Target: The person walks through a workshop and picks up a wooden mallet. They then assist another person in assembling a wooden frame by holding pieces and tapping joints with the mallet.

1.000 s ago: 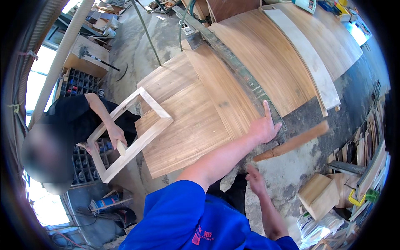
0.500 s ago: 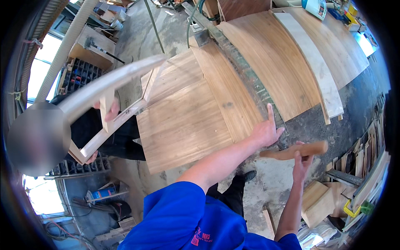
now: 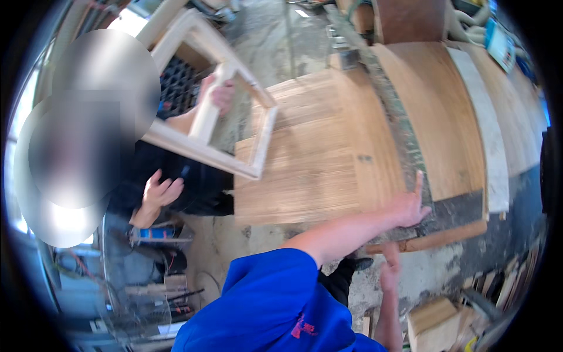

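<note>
My left hand [image 3: 410, 208] lies at the near end of the dark, worn beam [image 3: 413, 155], its index finger stretched out along it and its thumb apart; nothing is in it. Below, my right hand [image 3: 390, 271], blurred, grips a curved wooden piece [image 3: 443, 237] near its left end. The piece stretches rightward past the bench's near edge; whether its far end touches anything I cannot tell. Beside my left forearm lies a light wood panel [image 3: 305, 176] of joined boards. Across it, a co-worker's hand [image 3: 220, 97] holds a wooden frame [image 3: 202, 120] by its crossbar; their other hand [image 3: 161, 196] is free.
A curved wooden sheet [image 3: 437, 117] lies right of the beam, with a pale strip [image 3: 484, 129] and another sheet [image 3: 516, 105] beyond. A metal clamp [image 3: 346, 57] sits at the far end. Offcuts [image 3: 516, 278] and a wooden block [image 3: 433, 322] stand at lower right.
My view has swung left, shifting the bench rightward. My right hand has moved toward the left end of the curved piece. The co-worker's frame has turned, and one of their hands has left it.
</note>
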